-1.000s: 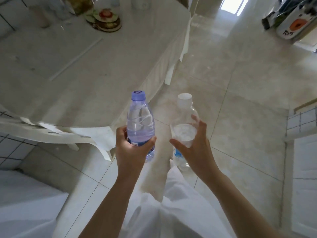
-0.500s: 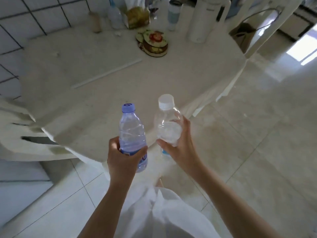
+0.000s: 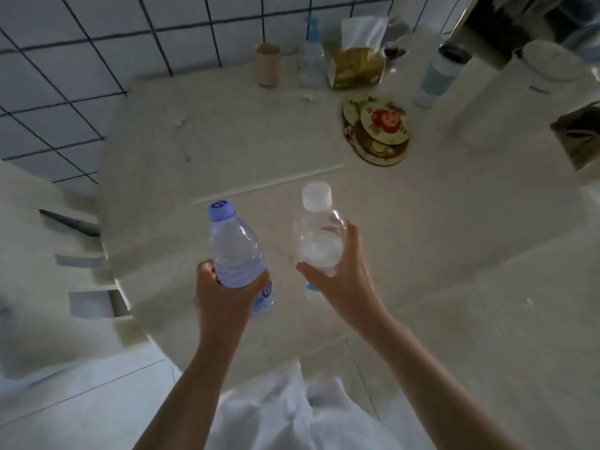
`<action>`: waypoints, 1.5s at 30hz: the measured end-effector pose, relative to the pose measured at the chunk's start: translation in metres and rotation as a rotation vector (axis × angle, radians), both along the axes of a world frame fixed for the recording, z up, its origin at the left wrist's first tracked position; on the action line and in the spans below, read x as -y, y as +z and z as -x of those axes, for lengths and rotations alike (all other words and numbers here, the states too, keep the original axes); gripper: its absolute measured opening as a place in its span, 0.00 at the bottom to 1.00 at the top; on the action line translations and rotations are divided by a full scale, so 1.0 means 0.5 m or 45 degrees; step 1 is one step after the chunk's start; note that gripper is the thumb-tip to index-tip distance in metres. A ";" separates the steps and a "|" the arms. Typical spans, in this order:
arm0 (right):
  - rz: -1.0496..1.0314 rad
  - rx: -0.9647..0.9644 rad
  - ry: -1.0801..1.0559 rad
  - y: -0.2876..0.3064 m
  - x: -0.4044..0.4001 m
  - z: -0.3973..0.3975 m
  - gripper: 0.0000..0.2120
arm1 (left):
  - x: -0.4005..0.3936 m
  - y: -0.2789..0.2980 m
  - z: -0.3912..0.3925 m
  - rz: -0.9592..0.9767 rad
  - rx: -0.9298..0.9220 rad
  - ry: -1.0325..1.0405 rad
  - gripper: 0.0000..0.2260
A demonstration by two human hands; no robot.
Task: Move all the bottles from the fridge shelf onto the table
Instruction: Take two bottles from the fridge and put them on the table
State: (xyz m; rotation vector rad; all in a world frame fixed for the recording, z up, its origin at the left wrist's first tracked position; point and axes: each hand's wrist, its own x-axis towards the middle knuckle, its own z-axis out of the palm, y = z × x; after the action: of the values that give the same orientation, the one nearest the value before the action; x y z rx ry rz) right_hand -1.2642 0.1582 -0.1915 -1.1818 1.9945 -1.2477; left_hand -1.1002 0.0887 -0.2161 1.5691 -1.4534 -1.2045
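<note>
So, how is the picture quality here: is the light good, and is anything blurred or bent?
Head view: dim, flat light with a cool cast, no hard glare; the purple-capped bottle and white-capped bottle in the hands are fairly sharp, while the chair at left is smeared by motion blur; the wide lens curves the tiled wall lines and the table edge.

There is a single view, from the person's head, looking forward and steeply down across the counter (image 3: pixel 422 222) toward its far edge by the tiled wall (image 3: pixel 81 76). It sits close: both forearms rise from the bottom edge, each hand over the counter's near edge. The wide lens bends the counter's edges.
</note>
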 end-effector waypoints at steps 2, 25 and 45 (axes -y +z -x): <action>0.002 0.030 0.023 -0.010 0.069 0.010 0.38 | 0.061 0.001 0.009 0.021 -0.001 -0.006 0.18; -0.014 0.192 0.200 -0.141 0.476 -0.009 0.37 | 0.364 -0.159 0.025 0.013 0.174 0.232 0.30; -0.150 0.130 0.259 -0.188 0.421 0.005 0.39 | 0.331 -0.186 0.024 -0.039 -0.023 0.302 0.31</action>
State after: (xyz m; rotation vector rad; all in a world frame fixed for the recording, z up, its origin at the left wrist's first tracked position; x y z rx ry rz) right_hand -1.2666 -0.0525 -0.2856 -1.2046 1.7983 -1.0535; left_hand -1.1123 -0.0766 -0.3089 1.6932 -1.2029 -1.1022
